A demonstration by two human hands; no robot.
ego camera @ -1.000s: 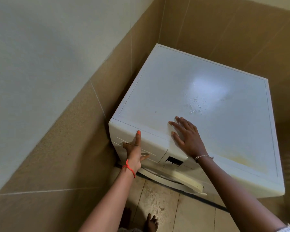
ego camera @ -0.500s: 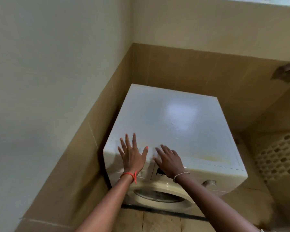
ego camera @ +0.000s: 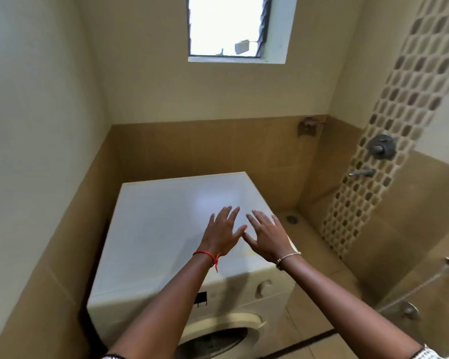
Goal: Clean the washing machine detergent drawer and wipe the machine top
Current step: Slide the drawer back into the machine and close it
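White front-load washing machine [ego camera: 140, 322], upright. Machine top [ego camera: 153, 229]: flat, white, glossy, bright glare patch on its rear-right part, faint yellowish mark near its front-right edge. Machine's front panel: small dark display [ego camera: 201, 298], round knob [ego camera: 263, 285] right of it, round door [ego camera: 218, 340] below both.
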